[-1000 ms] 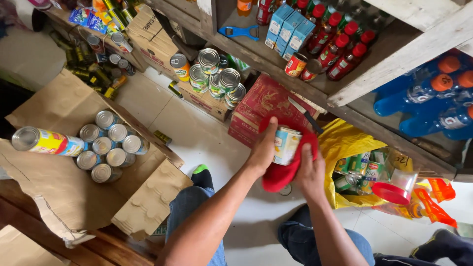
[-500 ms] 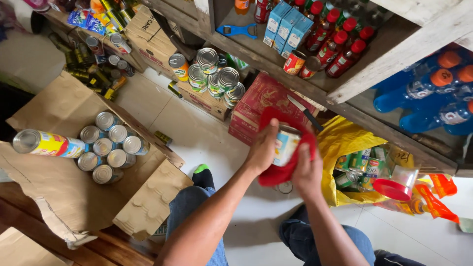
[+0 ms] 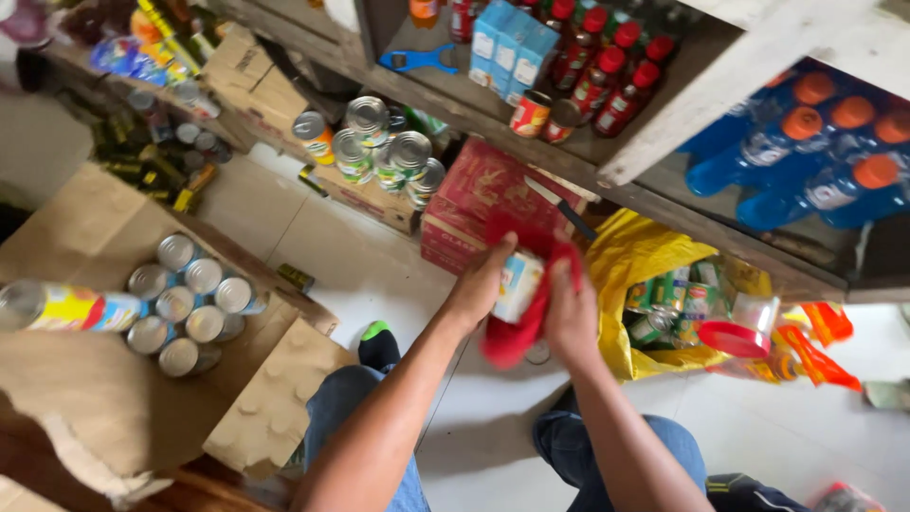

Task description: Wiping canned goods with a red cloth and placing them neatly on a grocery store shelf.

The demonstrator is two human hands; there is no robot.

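The red cloth (image 3: 517,327) has shifted — a second ago it bunched mostly below and to the right of the can (image 3: 518,286), and now it wraps up over the can's top and hangs beneath it. The right hand (image 3: 572,318) has slid up along the cloth, and the left hand (image 3: 479,284) has turned the can slightly — both sit a little higher against the red carton (image 3: 479,190).

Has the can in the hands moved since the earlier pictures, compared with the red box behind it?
Cannot tell for sure: the can stays in front of the red box, wrapped in the red cloth, between the left hand and right hand. It only turned a little.
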